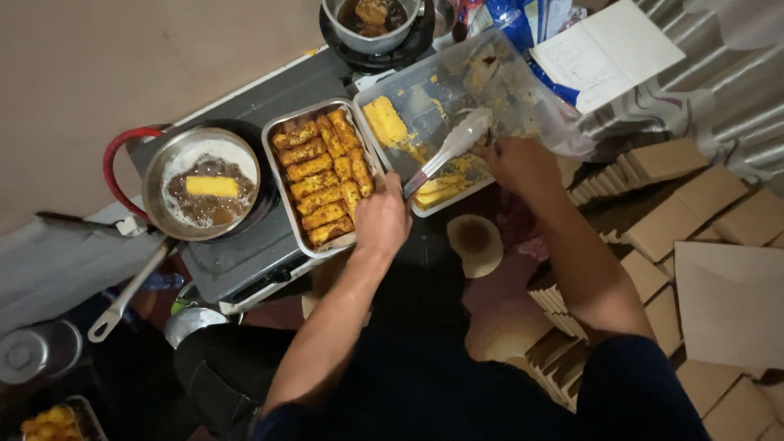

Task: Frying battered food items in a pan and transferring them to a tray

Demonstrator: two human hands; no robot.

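My left hand (382,219) grips the handle end of metal tongs (447,149). The tongs reach up and right into a clear plastic container (433,77) that holds yellow battered pieces (385,121) and crumbs. My right hand (516,160) is at the container's near right rim, with its fingers by the tongs' tips; what it holds is hidden. Left of the container, a metal tray (279,175) is filled with several golden-brown fried pieces (322,175). One yellow piece (211,186) fries in bubbling oil in a frying pan (155,196).
The pan and tray sit on a grey stove (237,261) with a red hose (110,159). A pot (371,33) stands at the top, with an open notebook (608,49) beside it. Folded cardboard boxes (694,212) pile up at the right. A metal lid (33,351) lies at the lower left.
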